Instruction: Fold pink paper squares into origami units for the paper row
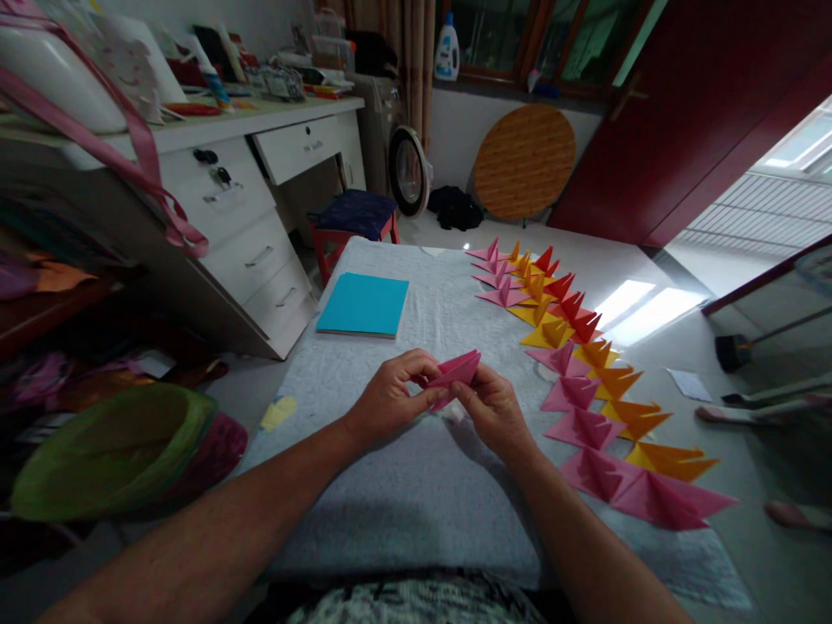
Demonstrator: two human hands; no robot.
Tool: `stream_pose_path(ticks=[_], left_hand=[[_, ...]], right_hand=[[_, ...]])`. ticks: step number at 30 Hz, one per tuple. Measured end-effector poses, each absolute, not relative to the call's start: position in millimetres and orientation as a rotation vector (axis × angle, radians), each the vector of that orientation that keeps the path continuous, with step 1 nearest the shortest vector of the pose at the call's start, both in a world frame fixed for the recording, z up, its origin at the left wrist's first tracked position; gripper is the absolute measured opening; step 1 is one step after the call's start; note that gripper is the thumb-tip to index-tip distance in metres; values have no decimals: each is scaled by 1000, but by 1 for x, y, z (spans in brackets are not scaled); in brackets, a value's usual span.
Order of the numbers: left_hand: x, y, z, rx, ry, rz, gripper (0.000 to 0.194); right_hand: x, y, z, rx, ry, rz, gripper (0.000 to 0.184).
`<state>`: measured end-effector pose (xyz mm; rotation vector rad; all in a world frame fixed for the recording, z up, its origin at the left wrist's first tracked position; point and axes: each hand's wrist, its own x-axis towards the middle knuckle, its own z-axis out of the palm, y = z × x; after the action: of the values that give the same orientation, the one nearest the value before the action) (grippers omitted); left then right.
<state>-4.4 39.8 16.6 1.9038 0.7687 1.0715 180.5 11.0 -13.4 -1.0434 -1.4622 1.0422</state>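
Note:
A folded piece of pink origami paper is held above the cloth-covered table, pinched from both sides. My left hand grips its left end between thumb and fingers. On its right end, my right hand closes with thumb and fingers; some fingertips are hidden behind the paper. Beyond my left hand lies a stack of square blue paper. To the right of my right hand stand rows of folded paper cranes, among them pink ones, yellow-orange ones and red ones.
Left of the table are a white desk with drawers and a green-lined bin. A blue-topped stool and a washing machine with its door open stand beyond. A round wooden board leans against the wall.

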Motion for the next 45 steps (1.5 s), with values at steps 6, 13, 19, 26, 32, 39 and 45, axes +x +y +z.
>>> stream_pose_path(ticks=[6, 13, 19, 26, 32, 39, 45], left_hand=[[-2, 39, 12, 2023, 839, 1102, 12], [-6, 38, 11, 2157, 866, 1255, 8], [-8, 39, 12, 2169, 823, 1308, 6], [-4, 37, 14, 1976, 885, 1167, 12], [1, 32, 12, 1762, 909, 1084, 13], [4, 34, 7, 1562, 903, 842, 30], [3, 35, 4, 1568, 925, 808, 26]], right_hand=[[177, 10, -10, -920, -1414, 1092, 8], [175, 10, -4, -903, -1442, 975, 9], [176, 9, 5, -941, -1424, 953, 8], [175, 10, 2, -955, -1313, 1123, 15], [177, 11, 1, -1007, -1253, 1198, 17], [176, 12, 3, -1006, -1168, 1169, 17], [175, 13, -4, -1039, -1223, 1282, 23]])
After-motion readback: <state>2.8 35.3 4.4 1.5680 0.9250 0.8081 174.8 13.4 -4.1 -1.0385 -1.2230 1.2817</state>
